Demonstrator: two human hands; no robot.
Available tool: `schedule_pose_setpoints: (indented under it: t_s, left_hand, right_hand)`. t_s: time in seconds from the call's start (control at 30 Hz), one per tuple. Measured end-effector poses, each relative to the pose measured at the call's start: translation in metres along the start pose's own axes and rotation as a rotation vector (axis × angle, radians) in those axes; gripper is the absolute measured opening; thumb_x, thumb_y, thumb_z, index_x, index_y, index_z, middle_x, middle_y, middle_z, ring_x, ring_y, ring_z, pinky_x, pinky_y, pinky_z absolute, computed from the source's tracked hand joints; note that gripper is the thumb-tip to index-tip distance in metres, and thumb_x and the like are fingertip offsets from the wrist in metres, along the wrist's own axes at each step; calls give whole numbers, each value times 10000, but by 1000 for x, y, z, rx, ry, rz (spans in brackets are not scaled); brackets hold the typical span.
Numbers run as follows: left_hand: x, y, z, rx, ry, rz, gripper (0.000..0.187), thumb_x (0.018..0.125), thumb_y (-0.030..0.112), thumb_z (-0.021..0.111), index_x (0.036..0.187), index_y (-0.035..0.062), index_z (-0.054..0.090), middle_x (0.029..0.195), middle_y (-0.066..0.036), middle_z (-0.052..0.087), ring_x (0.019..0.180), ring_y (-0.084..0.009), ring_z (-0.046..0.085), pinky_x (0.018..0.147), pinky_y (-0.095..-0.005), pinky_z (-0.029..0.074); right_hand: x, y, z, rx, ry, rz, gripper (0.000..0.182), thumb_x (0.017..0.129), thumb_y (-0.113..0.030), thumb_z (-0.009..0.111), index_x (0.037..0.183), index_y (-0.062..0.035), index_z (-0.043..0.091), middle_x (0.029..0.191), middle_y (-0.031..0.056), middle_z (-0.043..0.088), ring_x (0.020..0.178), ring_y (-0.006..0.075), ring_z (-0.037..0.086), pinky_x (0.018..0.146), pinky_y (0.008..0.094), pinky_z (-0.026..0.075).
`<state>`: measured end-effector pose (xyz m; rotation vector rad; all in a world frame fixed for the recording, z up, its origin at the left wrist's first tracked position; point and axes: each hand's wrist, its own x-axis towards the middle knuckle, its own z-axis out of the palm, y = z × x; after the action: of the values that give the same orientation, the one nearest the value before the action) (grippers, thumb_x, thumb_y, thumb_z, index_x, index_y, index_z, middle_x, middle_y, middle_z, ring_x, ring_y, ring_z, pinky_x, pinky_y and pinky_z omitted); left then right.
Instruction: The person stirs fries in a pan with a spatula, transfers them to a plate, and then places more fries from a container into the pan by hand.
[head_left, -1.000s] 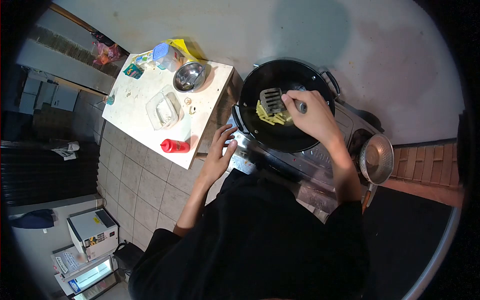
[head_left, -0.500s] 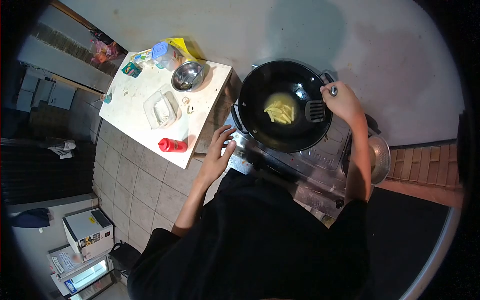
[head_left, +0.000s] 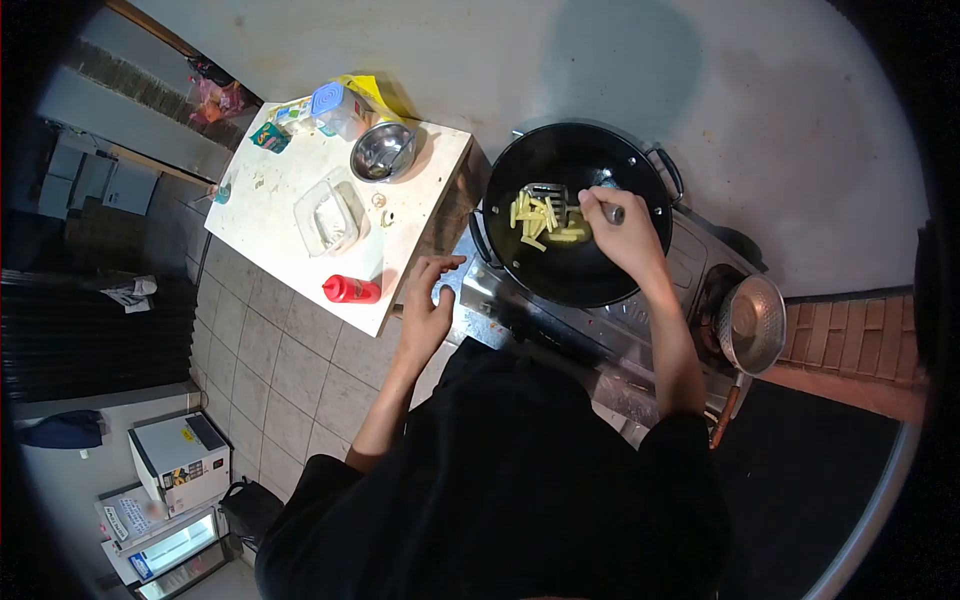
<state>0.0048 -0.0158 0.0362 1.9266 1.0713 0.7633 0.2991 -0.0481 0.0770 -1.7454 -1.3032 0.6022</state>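
Observation:
A black two-handled wok (head_left: 580,278) sits on the stove, holding pale yellow strips (head_left: 533,222) that look like cut potato in a little oil. My right hand (head_left: 628,240) is closed around the handle of a slotted spatula (head_left: 546,192). The spatula's head is among the strips at the left side of the wok. Just left of the wok's near handle, my left hand (head_left: 430,305) hovers with its fingers apart and nothing in them.
The metal stove (head_left: 630,345) also carries a small hammered pan (head_left: 755,325) at the right. On the white table (head_left: 270,215) stand a red squeeze bottle (head_left: 351,290), a clear plastic tub (head_left: 328,220), a steel bowl (head_left: 383,152) and a blue-lidded container (head_left: 338,108).
My right hand has swung the spatula from the wok's right side leftward into the strips, which are now pushed left and spread. The left hand has shifted slightly left.

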Motion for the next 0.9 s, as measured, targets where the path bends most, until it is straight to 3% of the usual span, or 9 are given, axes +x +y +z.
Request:
schedule_pose_setpoints:
  t_s: [0.07, 0.27, 0.33, 0.47, 0.53, 0.57, 0.63, 0.73, 0.9]
  left_hand:
    - [1, 2, -1, -8, 38, 3, 408, 766, -74, 432, 1114, -14, 638, 1030, -131, 570, 1006, -250, 568, 929, -342, 454]
    - [0, -6, 2, -148, -12, -76, 358, 818, -89, 448, 1111, -3, 636, 960, -83, 572, 906, -161, 548, 845, -278, 462]
    - [1, -2, 5, -100, 22, -43, 212, 917, -15, 517, 1090, -5, 641, 901, -62, 567, 844, -136, 549, 814, -266, 460]
    - [2, -3, 6, -94, 55, -3, 140, 935, 101, 613, 1009, -1, 675, 774, -62, 509, 704, -142, 502, 656, -293, 406]
    - [3, 0, 2, -47, 57, -34, 216, 962, 172, 616, 872, -6, 699, 721, -54, 491, 643, -130, 459, 590, -303, 350]
    - [3, 0, 1, -49, 57, -34, 216, 962, 172, 616, 872, -6, 699, 721, -54, 491, 643, -130, 459, 590, -303, 350]
    - [2, -1, -1, -87, 43, -23, 368, 991, 224, 596, 730, -18, 690, 667, -55, 463, 602, -128, 436, 554, -310, 322]
    - [1, -5, 0, -122, 36, -58, 449, 1003, 243, 588, 656, -30, 672, 617, -55, 481, 571, -126, 442, 536, -306, 325]
    - [-2, -7, -1, -123, 31, -145, 511, 1020, 305, 559, 653, -33, 672, 541, -48, 529, 519, -105, 455, 519, -302, 337]
  right_hand:
    - [-5, -16, 0, -134, -8, -36, 284, 959, -265, 585, 873, -12, 681, 734, 249, 601, 696, 433, 607, 646, 418, 475]
    - [-20, -45, -7, -234, 6, -150, 254, 959, -252, 583, 887, -38, 700, 780, 216, 657, 773, 422, 642, 695, 439, 516]
    - [-23, -54, -15, -257, -26, -150, 248, 957, -248, 583, 887, -42, 702, 779, 207, 663, 778, 419, 645, 702, 443, 520]
    - [-26, -60, -27, -343, -31, -127, 241, 946, -258, 602, 896, -48, 709, 782, 206, 663, 779, 410, 652, 708, 450, 522]
    - [-26, -49, -35, -434, 116, -214, 238, 935, -271, 618, 923, -60, 726, 785, 217, 672, 794, 414, 654, 725, 463, 523]
    - [-20, -50, -44, -403, 30, -83, 241, 929, -285, 627, 943, -71, 739, 812, 225, 681, 826, 422, 647, 765, 477, 519]
    - [-14, -51, -58, -409, 102, -48, 247, 920, -300, 637, 908, -77, 743, 864, 224, 690, 862, 429, 636, 814, 483, 514]
    - [-5, -32, -66, -523, 220, -20, 264, 911, -304, 639, 894, -56, 728, 893, 230, 685, 896, 440, 637, 829, 490, 511]
    - [7, -22, -74, -537, 130, 181, 269, 918, -305, 610, 889, -63, 725, 913, 238, 676, 949, 472, 612, 842, 498, 501]
